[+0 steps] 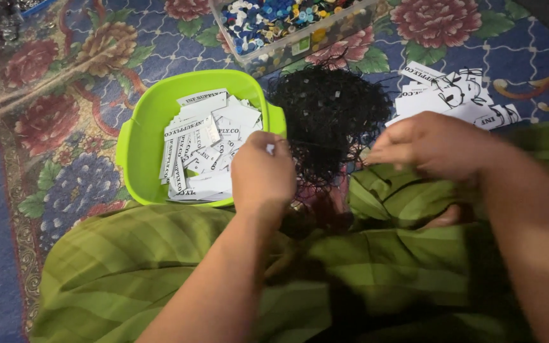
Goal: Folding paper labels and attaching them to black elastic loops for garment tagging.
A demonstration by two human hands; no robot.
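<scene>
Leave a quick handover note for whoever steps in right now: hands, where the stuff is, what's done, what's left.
Left hand: fingers closed on something small, too blurred to name, at the green tub rim.
Right hand: closed, blurred, beside the black string pile.
White tags fill the tub; a second tag stack lies on the floral rug.
Which stack is finished cannot be told.

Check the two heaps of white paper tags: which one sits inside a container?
The heap in the lime-green plastic tub, beside the left hand. The other white tags lie loose on the floral cloth, beyond the right hand.
</scene>
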